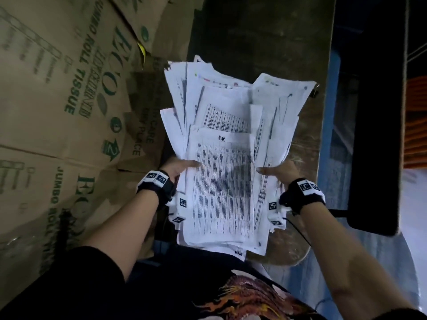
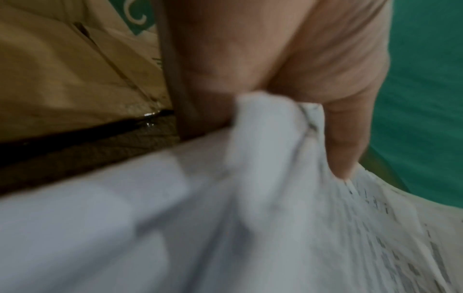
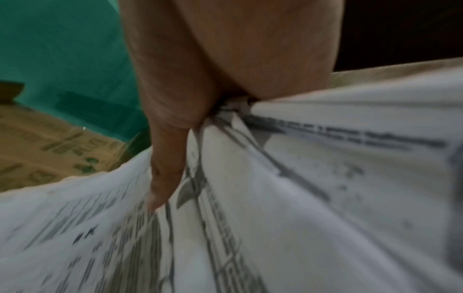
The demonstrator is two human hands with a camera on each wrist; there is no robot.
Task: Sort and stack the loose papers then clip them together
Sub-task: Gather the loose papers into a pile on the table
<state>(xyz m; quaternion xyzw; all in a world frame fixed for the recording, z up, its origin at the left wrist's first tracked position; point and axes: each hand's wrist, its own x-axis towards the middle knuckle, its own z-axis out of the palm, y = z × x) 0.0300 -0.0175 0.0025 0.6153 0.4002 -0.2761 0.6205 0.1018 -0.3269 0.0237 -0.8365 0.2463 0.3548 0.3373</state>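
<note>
The loose papers point(image 1: 221, 158), a thick and ragged sheaf of printed sheets with a dense table of black text on the top page, sit at the centre of the head view, lifted between both hands above a dark wooden desk point(image 1: 265, 38) and the person's lap. The sheets fan out unevenly toward 12 o'clock, their far corners splayed and several edges stepped, so the sorting looks unfinished and the squaring not yet done. The left hand point(image 1: 182, 167) grips the sheaf's edge at 9 o'clock, its thumb over the top sheet and, in the left wrist view, the paper bunched into the crook of the thumb point(image 2: 343, 138). The right hand point(image 1: 277, 173) clamps the opposite edge at 3 o'clock the same way, paper creased under its thumb point(image 3: 165, 168). Holding both long edges probably lets the person gather strays and jog the pile into line. Past the papers' far right corner, at about 2 o'clock, a small dark object point(image 1: 314, 91) rests on the desk; it may be a binder clip, but it is too small to tell. Cardboard cartons point(image 1: 69, 88) printed "JUMBO ROLL TISSUE" fill the 9 o'clock side.
</note>
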